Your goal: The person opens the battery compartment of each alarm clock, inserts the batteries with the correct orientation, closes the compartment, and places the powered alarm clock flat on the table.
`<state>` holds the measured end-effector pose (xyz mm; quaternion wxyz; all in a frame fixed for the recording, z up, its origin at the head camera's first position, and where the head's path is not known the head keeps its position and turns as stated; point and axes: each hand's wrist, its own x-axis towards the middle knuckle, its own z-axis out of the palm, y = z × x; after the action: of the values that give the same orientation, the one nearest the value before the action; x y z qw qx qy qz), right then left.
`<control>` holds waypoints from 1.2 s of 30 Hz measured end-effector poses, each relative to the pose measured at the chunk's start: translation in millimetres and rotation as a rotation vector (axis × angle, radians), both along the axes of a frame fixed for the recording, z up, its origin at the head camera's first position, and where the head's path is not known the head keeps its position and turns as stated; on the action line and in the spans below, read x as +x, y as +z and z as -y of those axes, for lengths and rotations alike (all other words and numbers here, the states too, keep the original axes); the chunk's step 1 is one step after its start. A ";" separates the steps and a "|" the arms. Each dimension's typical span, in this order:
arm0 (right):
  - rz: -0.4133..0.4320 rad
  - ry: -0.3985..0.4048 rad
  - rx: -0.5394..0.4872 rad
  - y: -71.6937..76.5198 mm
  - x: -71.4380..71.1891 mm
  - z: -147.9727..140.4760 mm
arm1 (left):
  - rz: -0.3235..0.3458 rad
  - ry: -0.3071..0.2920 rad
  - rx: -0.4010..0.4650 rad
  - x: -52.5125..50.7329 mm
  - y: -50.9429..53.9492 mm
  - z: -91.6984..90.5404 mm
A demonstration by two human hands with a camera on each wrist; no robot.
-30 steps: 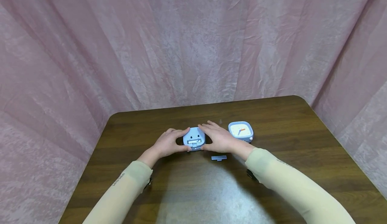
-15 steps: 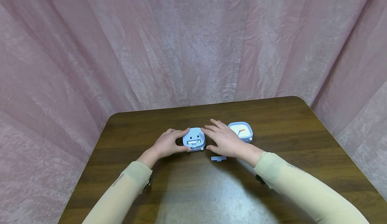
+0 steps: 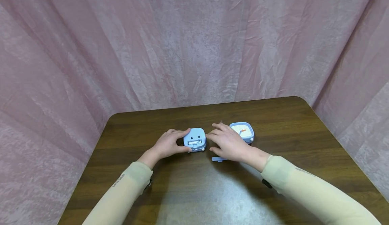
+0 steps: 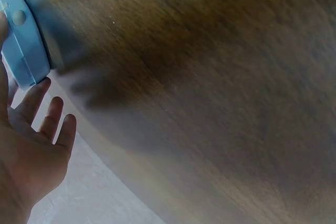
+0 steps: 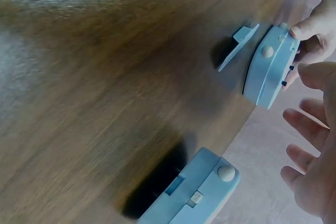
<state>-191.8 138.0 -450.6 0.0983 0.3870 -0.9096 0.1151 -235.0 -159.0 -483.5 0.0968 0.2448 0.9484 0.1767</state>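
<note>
A small light-blue clock point(image 3: 195, 133) lies face down on the table, two dark knobs on its back and its battery slot uncovered. Something pale sits in that slot; the head view is too coarse to tell what. My left hand point(image 3: 168, 144) holds this clock by its left side, thumb at the near edge and forefinger at the far one. Apart from it, to its right, my right hand point(image 3: 229, 142) hovers with loosely spread fingers and nothing in them. Partly under the right hand in the head view is the blue battery cover point(image 5: 239, 46), lying on the table.
A second blue clock point(image 3: 245, 130), face up with an orange hand, lies just beyond my right hand, which hides part of it. The brown wooden table point(image 3: 282, 127) ends at a pink curtain point(image 3: 194, 49).
My right hand has let go of the clock's right side and moved off to the right, now over part of the battery cover. The left hand keeps its grip, hardly moving.
</note>
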 end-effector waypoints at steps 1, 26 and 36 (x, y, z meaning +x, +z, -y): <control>-0.007 0.004 0.000 0.1 1.2 -0.9 | -0.002 -0.001 0.000 0.1 0.1 -0.1; -0.190 0.140 0.034 -18.6 30.0 -20.5 | 0.020 0.006 0.006 1.0 1.5 -0.5; -0.251 0.128 0.045 -30.6 33.6 -21.9 | 0.020 0.009 0.008 1.8 2.2 -0.9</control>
<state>-158.2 159.9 -481.2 0.1953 0.4575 -0.8660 0.0514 -233.2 -158.1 -481.3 0.1045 0.2392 0.9477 0.1835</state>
